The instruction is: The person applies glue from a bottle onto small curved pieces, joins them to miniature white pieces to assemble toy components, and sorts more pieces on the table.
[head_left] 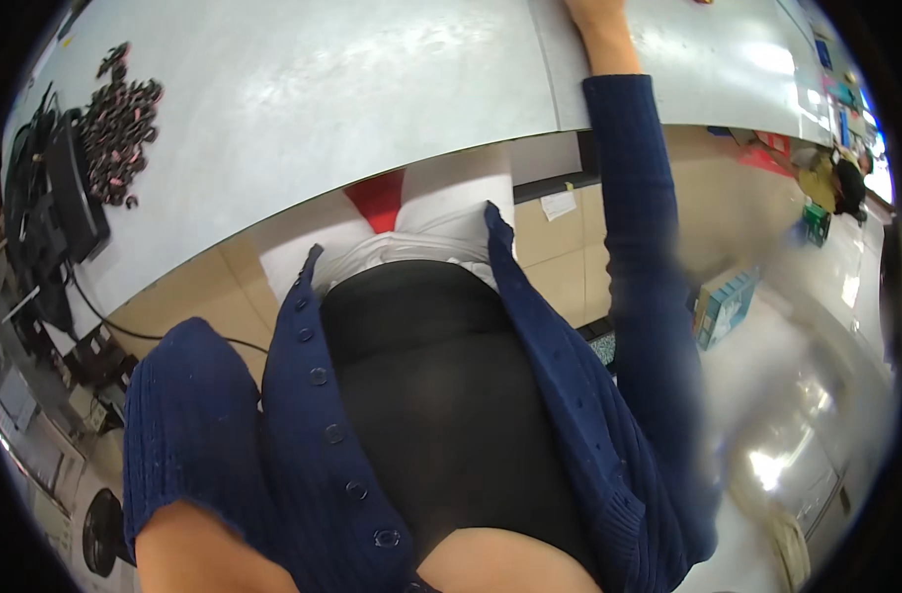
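My right arm reaches forward over the pale grey tabletop, in a dark blue knitted sleeve. Only the wrist and the base of my right hand show at the top edge; its fingers are cut off, so whatever they touch is hidden. The left arm is bent, with its sleeve pushed up and the bare forearm leaving through the lower edge. My left hand is out of the picture. Far from the right hand, at the table's left side, lies a heap of small dark curved pieces with pinkish bits.
Beside the heap sit a flat black device and tangled black cables. One cable hangs below the table edge. On the floor to the right stands a blue box. Another person in yellow is farther right, near a green box.
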`<state>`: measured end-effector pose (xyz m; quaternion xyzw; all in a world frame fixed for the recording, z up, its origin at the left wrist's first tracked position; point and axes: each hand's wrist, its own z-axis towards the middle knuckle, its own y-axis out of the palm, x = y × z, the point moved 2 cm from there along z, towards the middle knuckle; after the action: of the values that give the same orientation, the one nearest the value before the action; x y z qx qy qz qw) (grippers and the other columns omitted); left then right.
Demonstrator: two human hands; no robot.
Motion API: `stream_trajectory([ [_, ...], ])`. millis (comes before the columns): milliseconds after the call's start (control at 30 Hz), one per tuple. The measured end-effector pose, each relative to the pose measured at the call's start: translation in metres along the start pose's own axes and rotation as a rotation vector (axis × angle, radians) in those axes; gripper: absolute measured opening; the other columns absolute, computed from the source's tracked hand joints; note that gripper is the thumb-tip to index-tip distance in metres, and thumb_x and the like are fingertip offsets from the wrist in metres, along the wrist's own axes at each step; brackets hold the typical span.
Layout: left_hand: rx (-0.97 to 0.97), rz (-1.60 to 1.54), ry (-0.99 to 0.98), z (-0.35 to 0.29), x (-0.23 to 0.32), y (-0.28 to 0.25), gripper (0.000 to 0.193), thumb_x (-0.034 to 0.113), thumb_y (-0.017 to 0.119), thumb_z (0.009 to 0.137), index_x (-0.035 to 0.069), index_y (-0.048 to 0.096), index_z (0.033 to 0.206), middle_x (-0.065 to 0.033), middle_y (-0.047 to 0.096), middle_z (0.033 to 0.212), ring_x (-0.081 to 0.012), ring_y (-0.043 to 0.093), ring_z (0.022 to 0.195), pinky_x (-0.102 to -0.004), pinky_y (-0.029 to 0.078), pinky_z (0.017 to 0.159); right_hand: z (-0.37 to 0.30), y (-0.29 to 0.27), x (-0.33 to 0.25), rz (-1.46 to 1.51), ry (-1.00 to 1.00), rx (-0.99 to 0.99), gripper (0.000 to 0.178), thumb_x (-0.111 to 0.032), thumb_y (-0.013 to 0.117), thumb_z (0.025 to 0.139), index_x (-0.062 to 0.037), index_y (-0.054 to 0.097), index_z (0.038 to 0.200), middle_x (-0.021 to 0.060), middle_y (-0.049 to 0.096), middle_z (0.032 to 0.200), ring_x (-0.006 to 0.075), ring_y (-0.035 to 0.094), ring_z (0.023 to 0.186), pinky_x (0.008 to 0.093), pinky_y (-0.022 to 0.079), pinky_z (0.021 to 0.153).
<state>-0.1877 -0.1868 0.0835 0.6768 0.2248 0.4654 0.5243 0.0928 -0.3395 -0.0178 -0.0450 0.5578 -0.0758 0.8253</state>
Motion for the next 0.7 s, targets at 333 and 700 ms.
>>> stream_trajectory([
  [333,0.148,0.045,-0.033,-0.008,0.003,0.014,0.066,0.042,0.035,0.105,-0.015,0.046,0.137,-0.0326,0.056,0.128,-0.033,0.064,0.106,-0.0349,0.049,0.087,0.002,-0.003,-0.002,-0.034,-0.031,0.004,0.013,-0.009,0.054,0.1,-0.0011,0.064,0.101,0.0022,0.063,0.07,0.0037,0.05,0.054,0.0183,0.039,0.048],
  [700,0.432,0.232,-0.001,-0.034,0.041,0.036,0.066,0.041,0.034,0.107,-0.016,0.046,0.136,-0.0354,0.057,0.126,-0.0326,0.067,0.101,-0.0328,0.053,0.081,0.007,-0.012,0.0,-0.058,0.006,0.002,0.015,-0.011,0.054,0.101,-0.0018,0.066,0.104,0.001,0.063,0.072,0.0023,0.049,0.054,0.0166,0.037,0.048],
])
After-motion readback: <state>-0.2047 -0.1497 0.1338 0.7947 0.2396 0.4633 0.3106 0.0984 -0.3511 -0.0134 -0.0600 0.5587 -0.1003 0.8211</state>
